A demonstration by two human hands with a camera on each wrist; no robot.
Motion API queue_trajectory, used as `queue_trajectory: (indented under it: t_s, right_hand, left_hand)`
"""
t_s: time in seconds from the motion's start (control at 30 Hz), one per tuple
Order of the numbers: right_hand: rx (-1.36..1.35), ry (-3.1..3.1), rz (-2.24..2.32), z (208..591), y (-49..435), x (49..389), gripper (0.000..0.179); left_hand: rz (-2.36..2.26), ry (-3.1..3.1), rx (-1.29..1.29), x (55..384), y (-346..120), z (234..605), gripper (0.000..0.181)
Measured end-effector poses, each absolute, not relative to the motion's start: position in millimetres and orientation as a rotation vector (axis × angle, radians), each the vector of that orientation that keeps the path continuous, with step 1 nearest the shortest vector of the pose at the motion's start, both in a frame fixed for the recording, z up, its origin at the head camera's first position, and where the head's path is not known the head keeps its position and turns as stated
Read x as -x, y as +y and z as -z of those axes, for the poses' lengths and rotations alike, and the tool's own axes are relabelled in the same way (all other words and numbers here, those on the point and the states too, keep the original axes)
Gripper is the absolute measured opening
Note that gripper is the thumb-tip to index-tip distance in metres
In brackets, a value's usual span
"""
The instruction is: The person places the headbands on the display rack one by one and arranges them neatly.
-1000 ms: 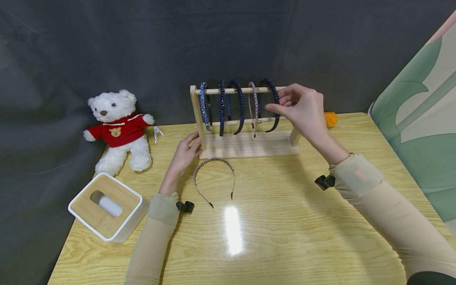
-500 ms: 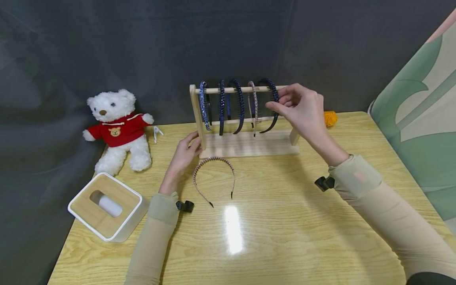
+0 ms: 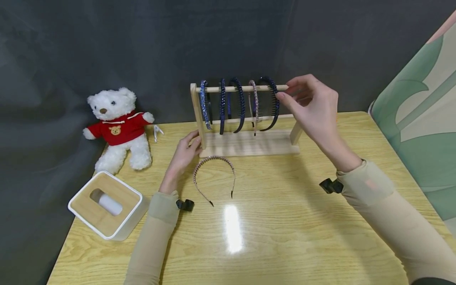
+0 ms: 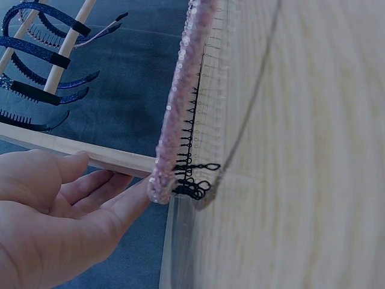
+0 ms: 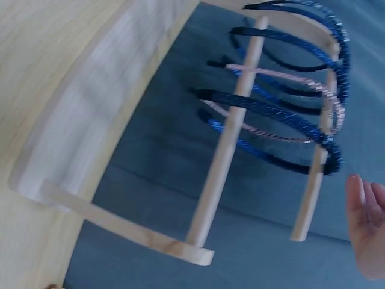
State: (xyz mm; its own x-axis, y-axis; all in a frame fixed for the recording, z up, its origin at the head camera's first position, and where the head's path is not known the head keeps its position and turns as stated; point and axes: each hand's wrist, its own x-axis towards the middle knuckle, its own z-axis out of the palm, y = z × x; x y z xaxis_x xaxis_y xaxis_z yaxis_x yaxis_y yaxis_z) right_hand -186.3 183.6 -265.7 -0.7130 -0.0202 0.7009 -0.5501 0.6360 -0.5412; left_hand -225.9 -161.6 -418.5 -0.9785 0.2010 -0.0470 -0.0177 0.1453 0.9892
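In the head view a wooden headband rack [image 3: 249,145] stands on the table, several headbands hanging over its rods. The rightmost is a dark blue toothed headband [image 3: 276,105]; left of it hangs a pink headband [image 3: 255,101]. My right hand [image 3: 317,109] is beside the upper rod's right end, thumb and fingers spread; the right wrist view shows its fingers apart from the dark band. My left hand [image 3: 184,152] touches the rack's left post [image 3: 198,116] from outside with extended fingers. A loose pink beaded headband [image 3: 213,158] lies before the rack, close to these fingers in the left wrist view.
At the left sits a white teddy bear [image 3: 122,128] in a red sweater, a small white clip-like object [image 3: 156,133] beside it. A white tissue box [image 3: 124,194] with a wooden lid stands in front. A dark curtain [image 3: 171,47] hangs behind the table.
My right hand has let go of the dark blue headband and moved right and slightly up, now covering most of the orange ball. The headband's lower end swung slightly left. My left hand stays put.
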Motion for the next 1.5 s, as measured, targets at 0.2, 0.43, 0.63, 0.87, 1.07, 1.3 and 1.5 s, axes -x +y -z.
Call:
queue_trajectory:
  t_s: [0.2,0.43,0.63,0.87,1.07,1.3,1.5]
  right_hand:
    - [-0.47,-2.252,-1.066,255,173,170,0.029]
    - [-0.599,-2.292,-1.068,261,157,161,0.028]
    - [-0.751,-2.416,-1.076,274,139,157,0.027]
    - [-0.897,-2.487,-1.057,300,120,160,0.029]
    - [-0.972,-2.587,-1.002,329,105,163,0.034]
    - [-0.995,-2.677,-0.941,362,87,173,0.037]
    - [-0.952,-2.779,-0.91,383,79,182,0.039]
  left_hand:
    - [-1.948,2.238,-0.181,228,-162,418,0.048]
    - [-1.96,2.231,-0.188,228,-162,419,0.048]
    - [-1.968,2.224,-0.183,228,-162,420,0.048]
    - [-1.982,2.22,-0.186,229,-162,420,0.048]
    - [-1.976,2.223,-0.193,229,-163,419,0.048]
    - [-1.978,2.228,-0.184,229,-164,420,0.048]
    - [-1.964,2.243,-0.189,229,-163,421,0.047]
